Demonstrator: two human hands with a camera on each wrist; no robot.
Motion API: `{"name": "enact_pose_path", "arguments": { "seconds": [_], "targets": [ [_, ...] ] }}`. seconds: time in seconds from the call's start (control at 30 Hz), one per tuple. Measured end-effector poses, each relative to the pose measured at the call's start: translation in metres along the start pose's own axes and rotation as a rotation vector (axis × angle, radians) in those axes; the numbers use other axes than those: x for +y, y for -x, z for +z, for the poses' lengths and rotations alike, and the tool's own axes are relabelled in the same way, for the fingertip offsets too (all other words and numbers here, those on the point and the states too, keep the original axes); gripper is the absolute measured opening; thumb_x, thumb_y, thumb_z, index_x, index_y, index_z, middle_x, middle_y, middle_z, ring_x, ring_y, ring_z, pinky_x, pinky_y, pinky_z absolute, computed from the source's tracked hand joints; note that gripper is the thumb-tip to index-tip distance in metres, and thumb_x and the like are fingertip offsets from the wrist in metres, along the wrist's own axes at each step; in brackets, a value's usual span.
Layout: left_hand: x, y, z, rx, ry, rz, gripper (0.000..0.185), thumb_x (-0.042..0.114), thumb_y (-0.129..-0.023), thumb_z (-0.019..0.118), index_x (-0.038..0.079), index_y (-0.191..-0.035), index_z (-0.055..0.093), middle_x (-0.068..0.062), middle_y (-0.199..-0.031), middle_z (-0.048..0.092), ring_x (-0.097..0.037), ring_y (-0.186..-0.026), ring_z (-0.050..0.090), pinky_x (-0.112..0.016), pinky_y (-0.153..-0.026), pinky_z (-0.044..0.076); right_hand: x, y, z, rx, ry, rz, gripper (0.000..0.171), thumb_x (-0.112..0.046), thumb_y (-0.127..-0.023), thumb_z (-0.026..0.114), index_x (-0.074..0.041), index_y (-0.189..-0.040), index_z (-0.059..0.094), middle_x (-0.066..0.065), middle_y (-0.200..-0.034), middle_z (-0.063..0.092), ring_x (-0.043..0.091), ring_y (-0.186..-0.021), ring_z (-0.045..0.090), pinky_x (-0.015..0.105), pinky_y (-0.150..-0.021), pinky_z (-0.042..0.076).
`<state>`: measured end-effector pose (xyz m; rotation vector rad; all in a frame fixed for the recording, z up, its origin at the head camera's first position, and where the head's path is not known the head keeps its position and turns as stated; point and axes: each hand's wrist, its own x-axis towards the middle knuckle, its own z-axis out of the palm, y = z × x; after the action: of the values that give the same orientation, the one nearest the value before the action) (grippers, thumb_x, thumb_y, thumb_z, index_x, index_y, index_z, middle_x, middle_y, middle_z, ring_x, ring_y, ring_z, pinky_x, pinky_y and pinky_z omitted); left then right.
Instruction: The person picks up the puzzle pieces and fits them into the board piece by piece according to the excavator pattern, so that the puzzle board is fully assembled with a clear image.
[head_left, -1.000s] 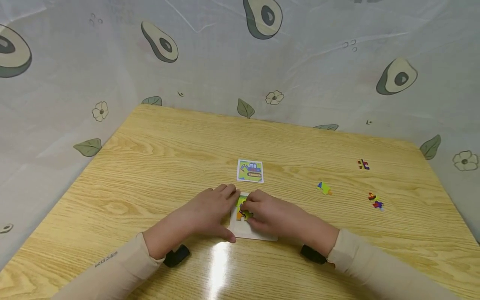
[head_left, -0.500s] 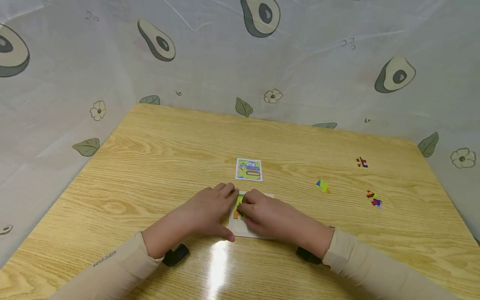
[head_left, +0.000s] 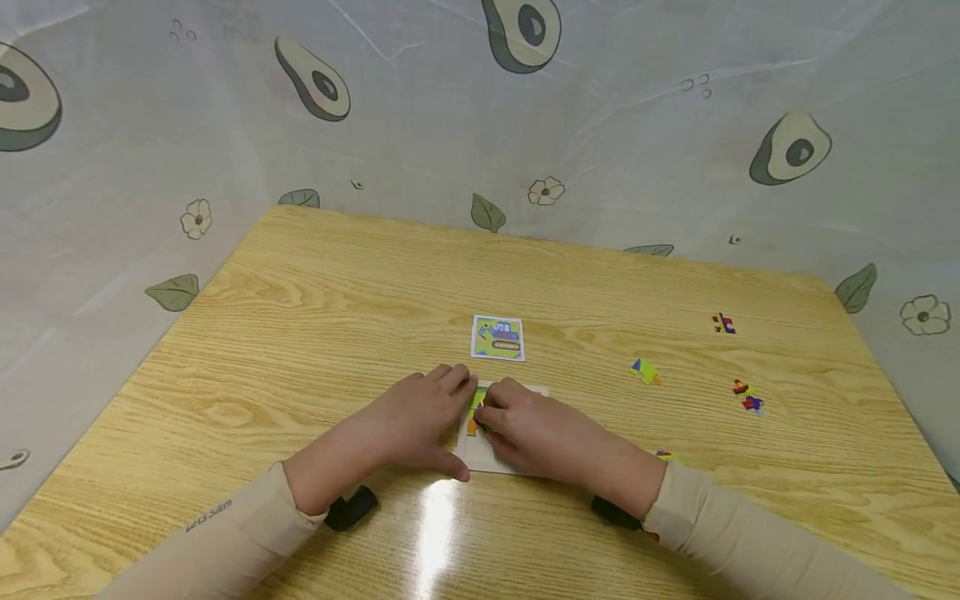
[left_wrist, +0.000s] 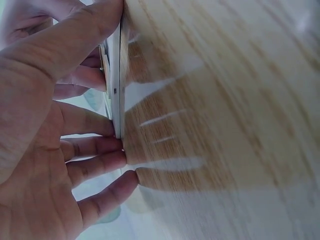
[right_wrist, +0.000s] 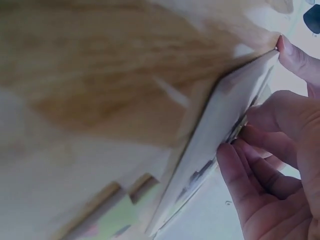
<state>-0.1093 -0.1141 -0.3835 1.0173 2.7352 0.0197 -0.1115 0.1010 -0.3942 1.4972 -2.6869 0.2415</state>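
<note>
Puzzle pieces lie on the left of the pale board. The right hand, fingers curled nearly together, pinches one there. The left hand, fingers loosely extended, thumb spread, touches the board's left edge. A picture card lies beyond.

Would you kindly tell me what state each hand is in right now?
Left hand: open, touching the edge of the board.
Right hand: closed, pinching a mostly hidden puzzle piece at the board.

The left grip touches the thin board on the table.
</note>
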Motion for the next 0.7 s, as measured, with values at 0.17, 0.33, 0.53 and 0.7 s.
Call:
{"name": "enact_pose_path", "arguments": {
  "seconds": [0.17, 0.33, 0.53, 0.7],
  "targets": [
    [-0.0004, -0.0003, -0.0003, -0.006, 0.009, -0.004, 0.113, 0.074, -0.077, 0.078, 0.001, -0.156, 0.043, -0.009, -0.146, 0.051, -0.026, -0.130, 0.053, -0.041, -0.098, 0.053, -0.0004, -0.0020, -0.0016, -0.031, 0.026, 0.001, 0.011, -0.012, -0.096, 0.071, -0.009, -0.105, 0.076, 0.002, -0.099, 0.065, 0.014, -0.093, 0.059, 0.022, -0.072, 0.054],
    [-0.0005, -0.0010, 0.0000, -0.008, 0.011, -0.002, 0.113, 0.074, -0.077, 0.078, 0.001, -0.156, 0.043, -0.009, -0.146, 0.051, -0.026, -0.130, 0.053, -0.040, -0.096, 0.053, -0.0011, -0.0027, -0.0028, -0.052, 0.073, -0.013, 0.009, -0.014, -0.096, 0.072, -0.011, -0.103, 0.076, 0.001, -0.098, 0.066, 0.013, -0.089, 0.056, 0.020, -0.066, 0.052],
    [-0.0001, -0.0015, 0.0002, -0.008, -0.001, 0.003, 0.113, 0.074, -0.077, 0.078, 0.001, -0.155, 0.044, -0.008, -0.143, 0.052, -0.025, -0.127, 0.054, -0.039, -0.093, 0.054, -0.0029, -0.0029, -0.0042, -0.062, 0.111, -0.028, 0.007, -0.014, -0.095, 0.074, -0.011, -0.101, 0.075, 0.000, -0.097, 0.065, 0.013, -0.089, 0.056, 0.019, -0.064, 0.052],
    [0.0002, -0.0013, -0.0002, -0.012, -0.012, 0.003, 0.113, 0.075, -0.077, 0.077, 0.001, -0.155, 0.044, -0.008, -0.142, 0.052, -0.024, -0.126, 0.054, -0.039, -0.092, 0.054, -0.0049, -0.0038, -0.0047, -0.057, 0.145, -0.036, 0.007, -0.015, -0.096, 0.073, -0.012, -0.101, 0.076, -0.001, -0.094, 0.063, 0.013, -0.088, 0.054, 0.018, -0.062, 0.050]
  ]
}}
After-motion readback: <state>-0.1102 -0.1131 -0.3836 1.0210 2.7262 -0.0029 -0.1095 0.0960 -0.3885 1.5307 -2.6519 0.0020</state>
